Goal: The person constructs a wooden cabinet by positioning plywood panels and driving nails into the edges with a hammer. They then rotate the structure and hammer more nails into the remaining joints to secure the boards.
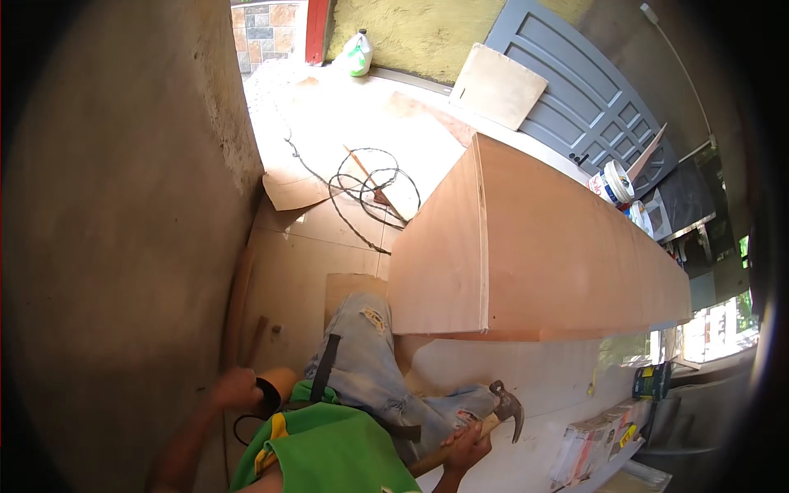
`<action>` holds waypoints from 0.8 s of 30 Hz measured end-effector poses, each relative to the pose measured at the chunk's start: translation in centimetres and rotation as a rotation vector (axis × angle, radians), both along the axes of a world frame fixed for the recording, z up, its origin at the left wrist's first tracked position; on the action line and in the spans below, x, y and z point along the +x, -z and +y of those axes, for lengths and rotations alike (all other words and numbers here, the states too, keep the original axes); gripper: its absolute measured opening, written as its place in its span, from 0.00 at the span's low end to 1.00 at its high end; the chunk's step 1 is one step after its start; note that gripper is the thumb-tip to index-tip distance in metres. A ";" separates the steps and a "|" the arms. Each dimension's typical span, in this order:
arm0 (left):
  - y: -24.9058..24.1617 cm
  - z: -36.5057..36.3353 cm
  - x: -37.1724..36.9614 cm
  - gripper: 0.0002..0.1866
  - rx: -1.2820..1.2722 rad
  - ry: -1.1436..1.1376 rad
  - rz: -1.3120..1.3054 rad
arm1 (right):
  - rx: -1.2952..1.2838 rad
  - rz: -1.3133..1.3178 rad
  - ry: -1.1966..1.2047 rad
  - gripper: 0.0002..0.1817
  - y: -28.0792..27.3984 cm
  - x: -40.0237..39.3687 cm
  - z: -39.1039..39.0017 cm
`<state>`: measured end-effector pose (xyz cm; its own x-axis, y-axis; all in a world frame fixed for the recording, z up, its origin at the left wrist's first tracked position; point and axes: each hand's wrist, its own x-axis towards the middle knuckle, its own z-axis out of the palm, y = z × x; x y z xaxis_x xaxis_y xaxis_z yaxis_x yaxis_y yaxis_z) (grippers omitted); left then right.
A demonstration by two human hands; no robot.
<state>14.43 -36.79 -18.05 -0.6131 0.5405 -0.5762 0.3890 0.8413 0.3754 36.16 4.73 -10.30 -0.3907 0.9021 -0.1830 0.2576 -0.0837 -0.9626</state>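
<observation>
My right hand [467, 448] is closed round the wooden handle of a claw hammer [507, 409]. The metal head lies over my bent knee in ripped jeans [370, 353], its claw curving down to the right. Over by the wall, my left hand [237, 389] is closed beside a tan and black object [275, 390] at my waist. What its fingers hold, if anything, I cannot make out. Just ahead of my knees stands a large plywood box [567, 246], its smooth panels meeting at a corner edge.
A bare wall [123, 205] rises close on my left. Coiled black cable [362, 193] lies on the tiled floor beyond the box. A grey panelled door [575, 82] leans at the back, near white buckets [612, 185]. A cardboard box [596, 440] sits at right.
</observation>
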 end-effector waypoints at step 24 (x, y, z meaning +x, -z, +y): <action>-16.0 43.1 -32.0 0.09 1.884 -0.253 -0.408 | 0.487 -0.666 -0.056 0.14 2.0 6.7 -0.9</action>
<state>-17.58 6.27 -2.07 -0.7642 0.4726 0.4388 0.0122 -0.6697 0.7425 42.83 3.86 -12.31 -0.3851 0.9228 0.0147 0.7785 0.3333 -0.5319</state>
